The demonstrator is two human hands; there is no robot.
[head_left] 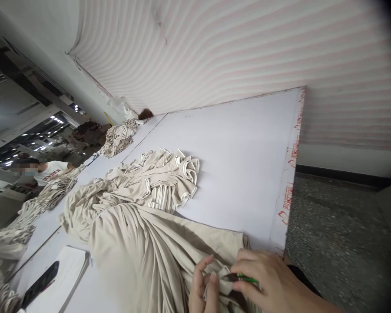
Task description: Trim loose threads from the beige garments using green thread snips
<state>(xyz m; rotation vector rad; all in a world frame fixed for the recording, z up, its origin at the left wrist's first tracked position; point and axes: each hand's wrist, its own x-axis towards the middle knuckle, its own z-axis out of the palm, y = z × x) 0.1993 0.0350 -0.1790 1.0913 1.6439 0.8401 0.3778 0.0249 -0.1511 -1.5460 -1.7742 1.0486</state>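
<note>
My right hand [262, 276] grips a pair of thread snips [244, 278] with green on the handle. Its dark tip points left, against the edge of a beige cloth [156, 252]. Just left of the tip, my left hand [203, 287] has its fingers bent and closed on a fold of that cloth. The cloth lies in long gathered folds across the near part of the table. Behind it sits a heap of beige pieces with white edging [156, 178].
A white table [234, 143] carries a further beige heap [119, 137], a phone [41, 282] and a paper pad [70, 265]. Stacked cloth [48, 195] lines its left side, where a person [52, 171] in a white shirt is. A striped sheet [231, 52] covers the wall.
</note>
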